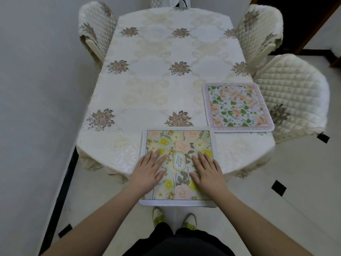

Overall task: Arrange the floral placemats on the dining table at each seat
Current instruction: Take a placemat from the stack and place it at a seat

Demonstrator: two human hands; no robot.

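Both hands, left hand (147,169) and right hand (207,170), lie flat, gripping nothing, on placemat (178,143); likely thin, floppy; lift by edges.

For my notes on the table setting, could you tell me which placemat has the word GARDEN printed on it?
The placemat under both hands, at the table's near edge, with yellow and pink flowers; the other placemat, by the right chair, has only border lettering.

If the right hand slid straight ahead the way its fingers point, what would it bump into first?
Probably nothing soon. The right hand lies flat on the garden placemat, fingers pointing up the table; ahead is only bare tablecloth.
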